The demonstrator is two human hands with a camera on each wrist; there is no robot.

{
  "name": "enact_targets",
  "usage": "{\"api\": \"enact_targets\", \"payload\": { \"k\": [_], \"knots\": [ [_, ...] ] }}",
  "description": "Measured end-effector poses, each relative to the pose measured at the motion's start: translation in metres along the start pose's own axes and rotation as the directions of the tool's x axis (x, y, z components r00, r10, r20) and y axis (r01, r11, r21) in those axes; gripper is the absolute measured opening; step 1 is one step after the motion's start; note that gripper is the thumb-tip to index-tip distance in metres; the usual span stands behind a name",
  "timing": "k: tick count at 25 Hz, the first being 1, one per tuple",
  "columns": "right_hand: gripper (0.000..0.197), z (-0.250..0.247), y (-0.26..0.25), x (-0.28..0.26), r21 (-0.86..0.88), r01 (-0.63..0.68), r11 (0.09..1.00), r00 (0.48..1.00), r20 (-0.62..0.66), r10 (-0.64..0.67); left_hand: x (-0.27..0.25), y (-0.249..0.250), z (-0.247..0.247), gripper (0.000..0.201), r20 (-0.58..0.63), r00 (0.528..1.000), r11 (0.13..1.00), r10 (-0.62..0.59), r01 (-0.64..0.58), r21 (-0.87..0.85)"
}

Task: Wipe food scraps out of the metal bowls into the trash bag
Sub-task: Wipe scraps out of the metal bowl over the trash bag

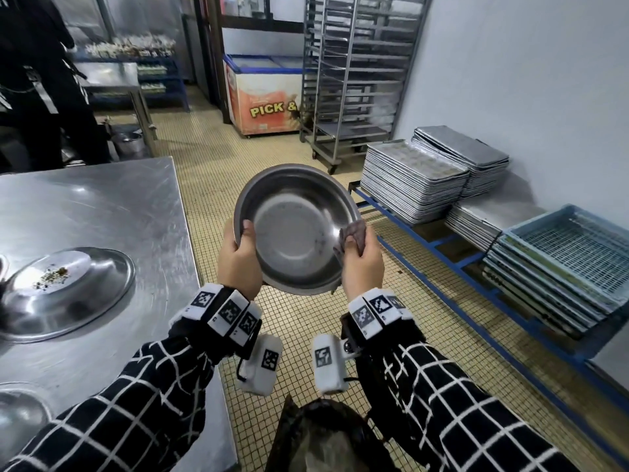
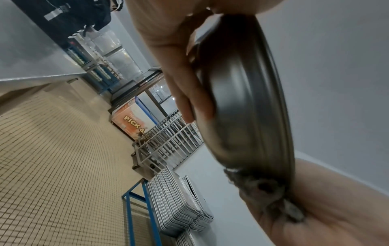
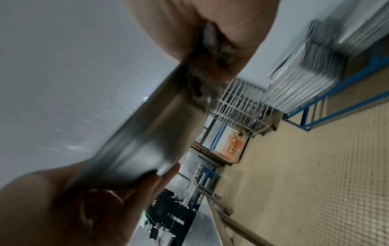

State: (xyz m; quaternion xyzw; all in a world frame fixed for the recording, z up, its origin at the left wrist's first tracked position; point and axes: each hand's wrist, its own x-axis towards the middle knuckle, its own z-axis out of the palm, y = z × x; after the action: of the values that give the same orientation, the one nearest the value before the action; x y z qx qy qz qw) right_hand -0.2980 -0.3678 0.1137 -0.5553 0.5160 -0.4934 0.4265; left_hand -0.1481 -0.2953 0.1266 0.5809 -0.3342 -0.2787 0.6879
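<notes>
I hold a metal bowl (image 1: 296,229) tilted up towards me over the tiled floor; its inside looks nearly clean. My left hand (image 1: 238,250) grips its left rim, thumb inside and fingers (image 2: 179,74) behind the wall. My right hand (image 1: 359,257) pinches a grey cloth (image 1: 354,233) against the right rim; the cloth (image 3: 208,71) folds over the edge. The dark trash bag (image 1: 316,437) sits open below my wrists. On the steel table (image 1: 102,206) an upturned bowl (image 1: 88,301) carries food scraps (image 1: 51,275) on its base.
Another bowl's rim (image 1: 17,413) shows at the table's near left. Stacked metal trays (image 1: 415,178) and blue crates (image 1: 565,260) line a low blue rack at the right. A wheeled tray rack (image 1: 354,80) and a freezer (image 1: 262,93) stand behind. A person (image 1: 41,80) stands at back left.
</notes>
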Motion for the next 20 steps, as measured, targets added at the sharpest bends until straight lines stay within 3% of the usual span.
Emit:
{"api": "enact_targets", "payload": {
  "k": [2,4,6,9,12,14,17,19,20],
  "knots": [
    [0.042,-0.004,-0.003,0.003,-0.027,0.019,0.999,1.0,0.003,-0.018,0.002,-0.002,-0.003,0.019,0.098,0.995,0.999,0.012,-0.015,0.033],
    [0.04,-0.015,-0.009,0.019,-0.111,0.059,0.992,0.995,0.081,-0.051,0.01,0.002,-0.012,0.039,0.299,0.95,0.996,-0.087,0.074,0.053],
    [0.039,-0.028,-0.016,0.034,-0.22,0.129,0.967,0.974,0.21,-0.082,0.018,0.005,-0.019,0.045,0.395,0.904,0.978,-0.165,0.202,-0.054],
    [0.032,-0.031,-0.022,0.039,-0.259,0.188,0.948,0.965,0.227,-0.129,0.021,0.009,-0.013,0.027,0.252,0.94,0.954,-0.227,0.268,-0.138],
    [0.034,-0.018,-0.017,0.025,-0.239,0.145,0.96,0.987,-0.028,-0.156,0.013,0.013,0.008,0.029,0.152,0.979,0.98,-0.133,0.152,-0.126],
    [0.04,-0.008,-0.013,0.011,-0.087,0.061,0.994,0.984,-0.163,-0.075,0.005,0.011,0.021,0.031,0.118,0.989,0.994,-0.089,0.096,-0.052],
    [0.042,-0.004,-0.004,0.003,0.031,-0.011,0.999,0.98,-0.2,0.017,0.003,-0.006,0.023,0.036,0.174,0.976,0.99,-0.129,0.119,0.071],
    [0.042,-0.017,-0.004,0.009,-0.014,0.027,1.0,0.989,-0.146,-0.029,0.007,-0.01,0.014,0.052,0.284,0.946,0.988,-0.153,0.15,0.033],
    [0.041,-0.026,-0.008,0.015,-0.069,0.06,0.996,0.995,-0.081,-0.065,0.012,-0.008,0.008,0.061,0.33,0.938,0.993,-0.108,0.12,-0.016]
  ]
}}
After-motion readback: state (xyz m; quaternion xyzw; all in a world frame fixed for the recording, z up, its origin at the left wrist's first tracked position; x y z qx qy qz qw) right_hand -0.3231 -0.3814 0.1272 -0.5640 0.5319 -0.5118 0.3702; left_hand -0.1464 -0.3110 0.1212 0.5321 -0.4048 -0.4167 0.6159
